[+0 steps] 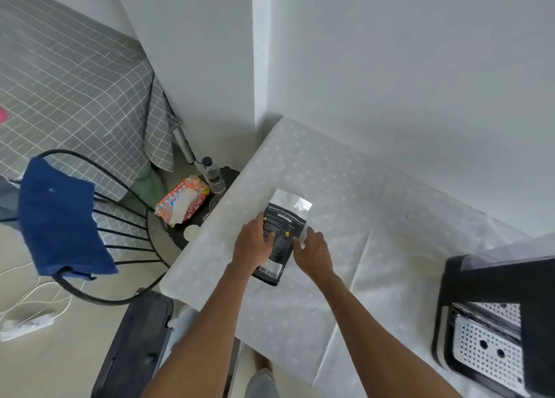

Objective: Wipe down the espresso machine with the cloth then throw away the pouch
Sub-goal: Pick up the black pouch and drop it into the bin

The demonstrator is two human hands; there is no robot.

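Observation:
A black pouch (285, 217) with a silver top lies flat on the white table (375, 232). My left hand (253, 241) rests on the pouch's left side, thumb and fingers pressing on it. Just right of the pouch, my right hand (313, 252) has its fingers spread, with the fingertips at the pouch's right edge. The black espresso machine (495, 316) stands at the table's right edge, its perforated drip tray showing. A blue cloth (60, 217) hangs over a chair back at the left.
A black wire chair (120, 217) stands left of the table. A small dark side table (210, 214) holds a tissue pack (183, 201) and a water bottle (213, 175). A dark bin (135, 346) sits on the floor below the table's corner. Cables and a power strip (27, 325) lie on the floor.

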